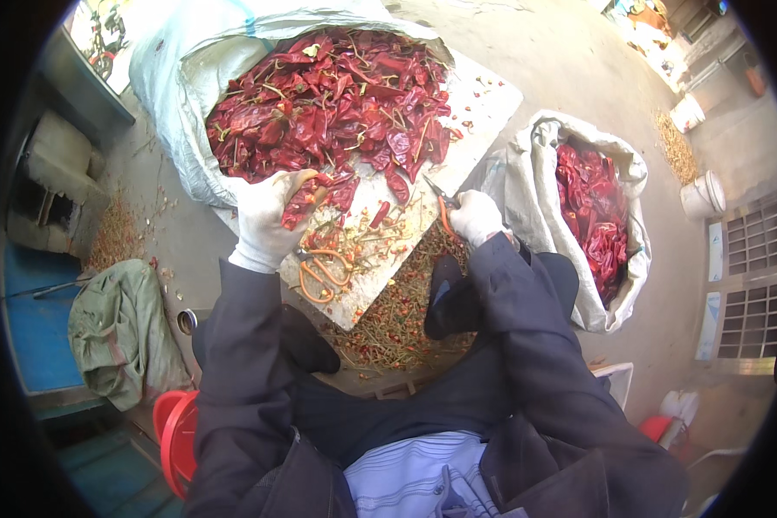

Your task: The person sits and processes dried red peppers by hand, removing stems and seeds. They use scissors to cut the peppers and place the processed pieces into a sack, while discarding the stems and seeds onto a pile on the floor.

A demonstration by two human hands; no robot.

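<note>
My left hand (269, 217), in a white knit glove, grips a dried red chili pepper (303, 202) at the near edge of a large heap of dried chilies (330, 97). The heap spills from a pale woven sack (188, 116) onto a whitish board (485, 110). My right hand (476, 217), also gloved, holds scissors with orange handles (447, 210) over the board's right edge, blades pointing up and left. Another pair of orange-handled scissors (324, 275) lies on the board among cut stems and seeds, below and right of my left hand.
A second woven sack (537, 188) with dried chilies (592, 213) stands at the right. Stems and seeds (388, 324) litter the floor between my feet. At the left are a green cloth sack (126, 330) and a red plastic object (180, 440). White buckets (702, 194) stand far right.
</note>
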